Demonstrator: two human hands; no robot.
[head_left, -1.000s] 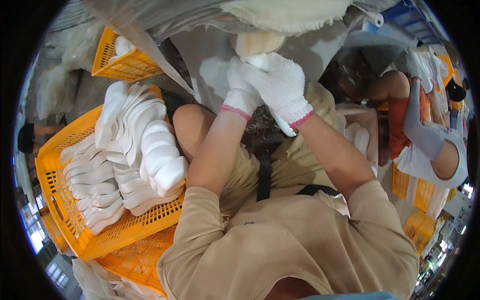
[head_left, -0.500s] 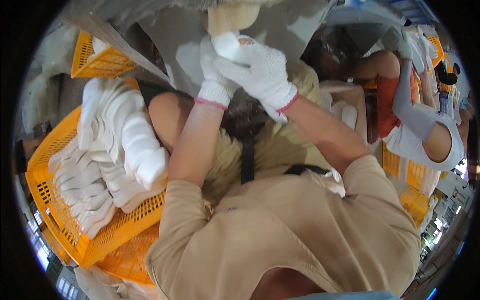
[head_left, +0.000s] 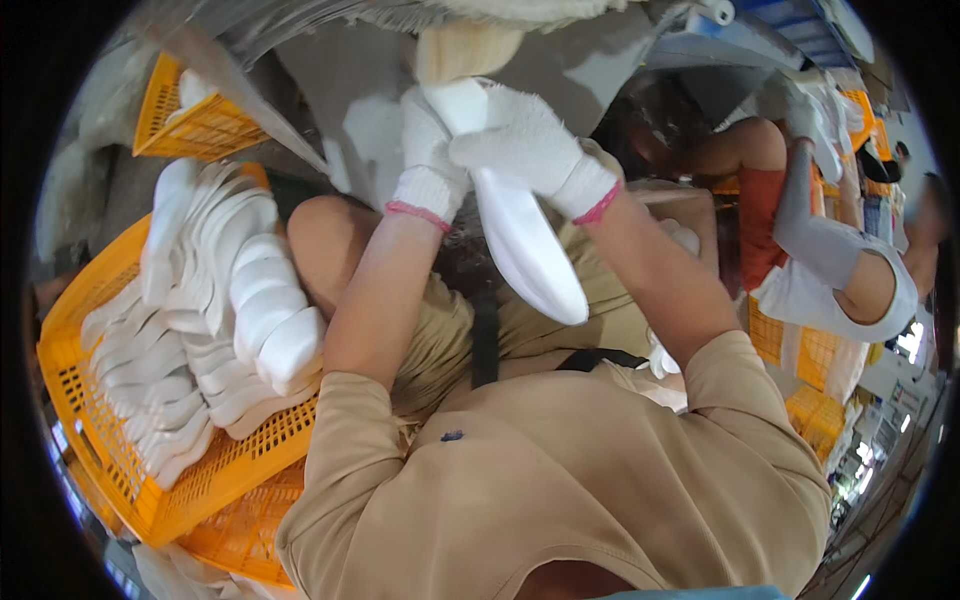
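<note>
Both my hands wear white knit gloves with pink cuffs. Between them is a white foam shoe sole (head_left: 530,250), its far end against a beige roller-like part (head_left: 465,52) of the machine at the top. My left hand (head_left: 428,140) grips the sole's left side near that end. My right hand (head_left: 525,140) wraps over it from the right, fingers bent across the sole. The near end of the sole hangs free, slanting toward my lap. Most of my left fingers are hidden behind the sole and the other glove.
A yellow crate (head_left: 180,520) at my left holds rows of stacked white soles (head_left: 190,250). Farther back left stands another yellow crate (head_left: 200,130). Grey panels (head_left: 370,90) surround the roller part. On the right sits a co-worker (head_left: 840,240) beside more yellow crates (head_left: 815,415).
The sole has turned, so its long near end now shows below my right hand, pointing toward my lap. My right hand has shifted slightly; both hands stay near the roller part.
</note>
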